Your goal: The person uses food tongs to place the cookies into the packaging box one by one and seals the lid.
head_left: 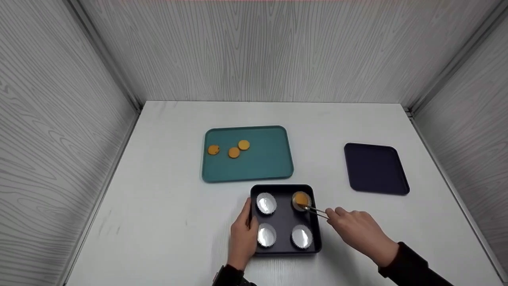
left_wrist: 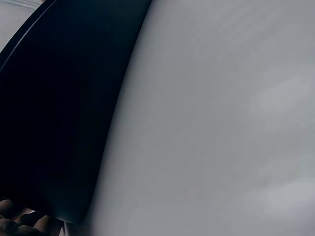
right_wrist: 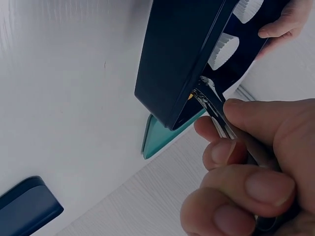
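Note:
My left hand (head_left: 243,240) grips the left rim of a deep, dark square tray (head_left: 283,230), thumb over the edge. Silvery fluted foil cups stand inside it: one at the back left (head_left: 266,203), one at the front left (head_left: 266,235) and one at the front right (head_left: 302,236). The back-right cup holds an orange-yellow round cookie (head_left: 301,198). With curled fingers my right hand (head_left: 359,234) holds metal tongs (right_wrist: 215,112), their tips at this cookie. In the left wrist view the tray's dark outer wall (left_wrist: 59,108) fills the left side.
Behind the dark tray lies a teal tray (head_left: 264,159) carrying three round cookies, one (head_left: 213,149) with dark specks, the others plain (head_left: 234,152). To the right is a flat dark purple tray (head_left: 375,169). Grey wood-grain panels (head_left: 254,51) stand around the white table (head_left: 166,222).

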`<state>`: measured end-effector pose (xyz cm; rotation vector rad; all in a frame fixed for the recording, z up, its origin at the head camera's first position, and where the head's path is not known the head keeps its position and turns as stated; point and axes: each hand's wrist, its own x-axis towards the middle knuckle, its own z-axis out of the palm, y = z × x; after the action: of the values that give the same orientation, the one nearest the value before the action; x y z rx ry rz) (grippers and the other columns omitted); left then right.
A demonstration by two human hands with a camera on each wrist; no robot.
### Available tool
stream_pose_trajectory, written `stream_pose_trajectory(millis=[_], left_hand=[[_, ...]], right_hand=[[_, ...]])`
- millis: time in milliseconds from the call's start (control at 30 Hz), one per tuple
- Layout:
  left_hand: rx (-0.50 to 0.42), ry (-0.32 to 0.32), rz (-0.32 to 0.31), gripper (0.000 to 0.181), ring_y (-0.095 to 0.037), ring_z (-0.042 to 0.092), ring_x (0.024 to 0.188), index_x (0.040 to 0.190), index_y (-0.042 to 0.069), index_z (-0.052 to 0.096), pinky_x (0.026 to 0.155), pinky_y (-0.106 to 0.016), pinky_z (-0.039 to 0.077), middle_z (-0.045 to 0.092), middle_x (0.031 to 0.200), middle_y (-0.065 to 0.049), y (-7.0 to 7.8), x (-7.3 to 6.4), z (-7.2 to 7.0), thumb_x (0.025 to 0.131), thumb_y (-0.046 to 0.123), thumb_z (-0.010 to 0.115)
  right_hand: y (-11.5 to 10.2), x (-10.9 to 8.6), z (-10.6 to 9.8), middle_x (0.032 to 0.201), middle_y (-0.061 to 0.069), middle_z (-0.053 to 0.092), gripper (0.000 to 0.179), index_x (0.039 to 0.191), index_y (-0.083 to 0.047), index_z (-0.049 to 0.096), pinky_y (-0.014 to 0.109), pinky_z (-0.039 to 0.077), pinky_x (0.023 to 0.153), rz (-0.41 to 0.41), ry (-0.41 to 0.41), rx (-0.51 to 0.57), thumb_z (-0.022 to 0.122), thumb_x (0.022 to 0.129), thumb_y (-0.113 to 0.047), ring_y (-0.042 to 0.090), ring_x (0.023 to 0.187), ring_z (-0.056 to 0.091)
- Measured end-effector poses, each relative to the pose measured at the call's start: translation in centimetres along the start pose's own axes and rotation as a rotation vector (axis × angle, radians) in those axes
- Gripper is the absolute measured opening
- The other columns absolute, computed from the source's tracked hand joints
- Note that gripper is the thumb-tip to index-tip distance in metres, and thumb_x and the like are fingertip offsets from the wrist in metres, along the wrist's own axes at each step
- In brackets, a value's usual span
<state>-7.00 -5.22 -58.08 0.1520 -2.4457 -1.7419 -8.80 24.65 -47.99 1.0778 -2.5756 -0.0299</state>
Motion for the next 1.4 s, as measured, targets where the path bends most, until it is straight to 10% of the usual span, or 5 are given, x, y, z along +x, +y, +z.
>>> stream_pose_trajectory(millis=[800,1400], left_hand=[[0.020,0.012,0.003,0.057,-0.009,0.045,0.139,0.158,0.016,0.042,0.100,-0.033,0.047,0.045,0.158,0.002,-0.2,-0.1,0.1,0.103,0.011,0.053],[0.012,0.012,-0.016,0.057,-0.008,0.054,0.123,0.158,0.017,0.043,0.096,-0.033,0.046,0.045,0.157,0.003,-0.1,0.0,0.1,0.103,0.012,0.054]], right_hand=[[-1.0,1.6,-0.4,0.062,0.000,0.046,0.024,0.086,-0.006,0.060,0.030,0.034,0.036,0.162,-0.132,0.015,0.082,0.086,-0.015,0.015,0.043,0.043],[0.1,2.3,-1.6,0.063,-0.003,0.043,0.024,0.090,-0.008,0.060,0.026,0.027,0.037,0.176,-0.021,0.087,0.083,0.085,-0.014,0.012,0.042,0.032]])
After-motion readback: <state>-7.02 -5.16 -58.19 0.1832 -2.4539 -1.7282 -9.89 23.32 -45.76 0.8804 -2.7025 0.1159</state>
